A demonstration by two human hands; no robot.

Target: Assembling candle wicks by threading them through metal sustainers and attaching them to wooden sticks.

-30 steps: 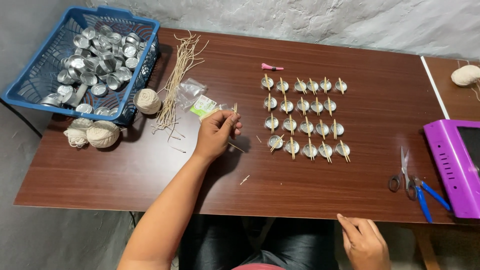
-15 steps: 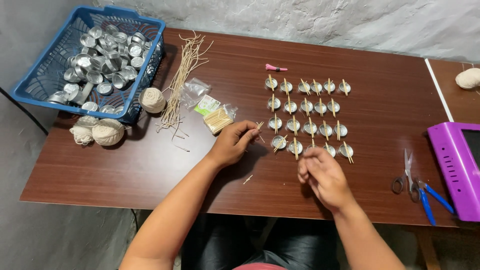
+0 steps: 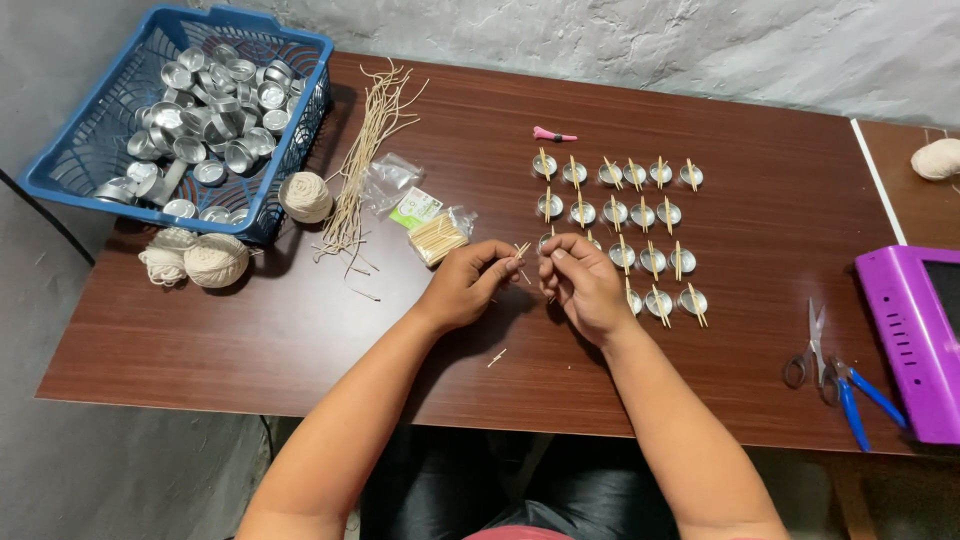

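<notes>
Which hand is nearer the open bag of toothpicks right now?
Left. The left hand sits just right of the bag of toothpicks, almost touching it. The right hand is farther right, by the rows of metal cups.

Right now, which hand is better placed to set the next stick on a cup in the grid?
Probably the right hand: it sits at the edge of the grid of small metal cups. The left hand pinches thin wooden sticks, farther from them.
</notes>
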